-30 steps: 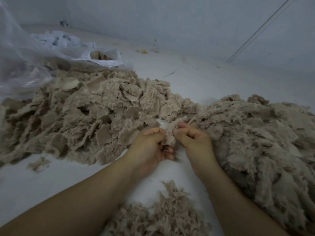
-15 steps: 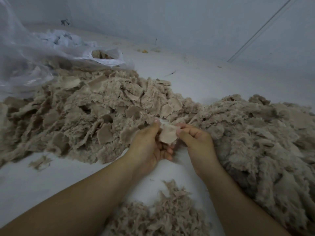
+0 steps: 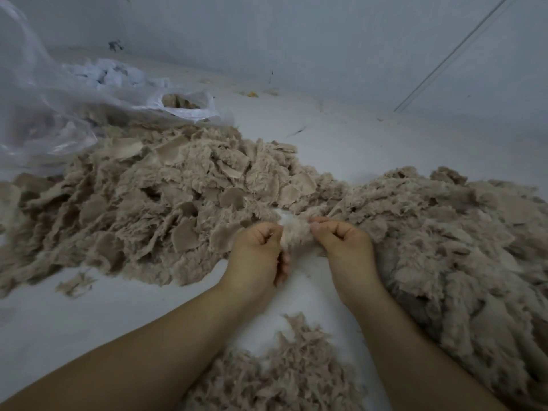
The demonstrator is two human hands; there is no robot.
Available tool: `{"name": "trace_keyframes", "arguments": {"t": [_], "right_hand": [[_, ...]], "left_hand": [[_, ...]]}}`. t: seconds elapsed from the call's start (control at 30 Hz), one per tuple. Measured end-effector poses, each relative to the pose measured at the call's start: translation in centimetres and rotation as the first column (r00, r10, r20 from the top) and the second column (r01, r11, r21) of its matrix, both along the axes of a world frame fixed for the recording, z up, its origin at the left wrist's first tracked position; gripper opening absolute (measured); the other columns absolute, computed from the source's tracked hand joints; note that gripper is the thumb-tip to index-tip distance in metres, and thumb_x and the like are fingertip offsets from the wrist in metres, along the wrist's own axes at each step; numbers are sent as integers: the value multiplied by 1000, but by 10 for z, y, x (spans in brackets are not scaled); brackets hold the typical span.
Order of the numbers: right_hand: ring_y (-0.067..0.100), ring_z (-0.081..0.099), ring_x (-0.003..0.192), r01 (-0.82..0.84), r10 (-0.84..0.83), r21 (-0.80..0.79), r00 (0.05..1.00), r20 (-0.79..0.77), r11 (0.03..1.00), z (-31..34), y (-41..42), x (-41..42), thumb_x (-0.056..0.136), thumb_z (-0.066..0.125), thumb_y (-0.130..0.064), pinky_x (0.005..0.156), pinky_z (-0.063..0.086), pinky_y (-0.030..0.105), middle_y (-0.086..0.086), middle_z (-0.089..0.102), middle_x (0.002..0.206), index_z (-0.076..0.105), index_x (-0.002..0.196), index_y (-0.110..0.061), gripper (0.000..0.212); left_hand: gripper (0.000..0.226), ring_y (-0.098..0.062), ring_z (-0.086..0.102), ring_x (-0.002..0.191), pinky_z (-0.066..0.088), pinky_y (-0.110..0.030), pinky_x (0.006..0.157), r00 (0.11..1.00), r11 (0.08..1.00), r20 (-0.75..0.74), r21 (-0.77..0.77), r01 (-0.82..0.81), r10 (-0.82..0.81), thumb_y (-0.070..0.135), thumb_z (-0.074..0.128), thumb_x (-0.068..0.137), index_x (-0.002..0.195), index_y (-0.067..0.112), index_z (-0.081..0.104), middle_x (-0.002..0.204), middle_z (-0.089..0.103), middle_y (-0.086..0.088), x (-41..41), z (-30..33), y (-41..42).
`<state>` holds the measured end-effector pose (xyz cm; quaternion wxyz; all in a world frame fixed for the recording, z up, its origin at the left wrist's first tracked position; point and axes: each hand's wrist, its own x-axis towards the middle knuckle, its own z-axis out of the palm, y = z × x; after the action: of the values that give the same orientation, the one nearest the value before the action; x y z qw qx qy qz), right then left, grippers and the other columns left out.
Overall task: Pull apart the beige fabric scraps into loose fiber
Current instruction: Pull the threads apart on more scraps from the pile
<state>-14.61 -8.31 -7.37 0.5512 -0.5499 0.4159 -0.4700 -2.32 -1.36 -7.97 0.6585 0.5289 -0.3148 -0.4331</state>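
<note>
My left hand [image 3: 257,254] and right hand [image 3: 345,244] pinched one fluffy beige fabric scrap [image 3: 296,235] between curled fingers, above bare white floor [image 3: 308,295], between the left heap of flat scraps [image 3: 142,209] and right mound of loose fiber [image 3: 462,247].

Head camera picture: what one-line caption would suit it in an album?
Both hands, left hand and right hand, pinch one beige scrap between two heaps.

Scrap heap [image 3: 142,209] L, fiber heap [image 3: 459,256] R; bare floor [image 3: 74,327] btwn.
</note>
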Motion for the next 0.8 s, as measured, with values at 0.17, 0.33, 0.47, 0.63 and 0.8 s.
{"name": "trace_keyframes", "arguments": {"t": [0.17,0.33,0.47,0.63,0.8], "right_hand": [[17,72,86,94,-173,237,926,337,967,1,-9,2,103,47,-14,82,57,29,4,74,81,63,79,-8,30],[15,71,81,108,-193,235,904,382,966,1,-7,6,105,41,-15,74,57,26,2,73,75,63,82,-9,33],[18,72,81,125,-228,246,862,452,961,5,-5,5,106,40,-20,73,58,27,6,72,78,62,85,-6,34],[21,73,97,181,-241,165,818,521,970,10,-7,-1,107,36,-17,83,57,24,10,75,94,63,94,-3,33],[21,70,105,210,-251,138,843,476,968,6,-7,0,108,33,-19,93,54,27,16,72,109,63,100,-1,36]], "left_hand": [[22,-3,50,46,40,-18,44,780,939,524,-191,-286,343,14,61,95,75,22,60,55,58,9,33,18,6],[14,-33,55,90,43,-38,59,61,952,986,-134,-277,156,-3,62,78,89,6,63,92,57,-9,57,36,8],[10,-33,59,82,47,-35,56,-58,992,992,-107,68,111,2,69,74,81,7,65,84,61,-9,13,41,-3],[23,-23,57,89,47,-35,65,150,955,955,225,191,-255,36,62,89,103,17,63,101,52,-1,-30,23,-38],[17,-23,57,87,40,-32,58,189,982,976,79,172,-112,27,58,94,95,18,72,95,59,-1,-29,8,-44]]}}
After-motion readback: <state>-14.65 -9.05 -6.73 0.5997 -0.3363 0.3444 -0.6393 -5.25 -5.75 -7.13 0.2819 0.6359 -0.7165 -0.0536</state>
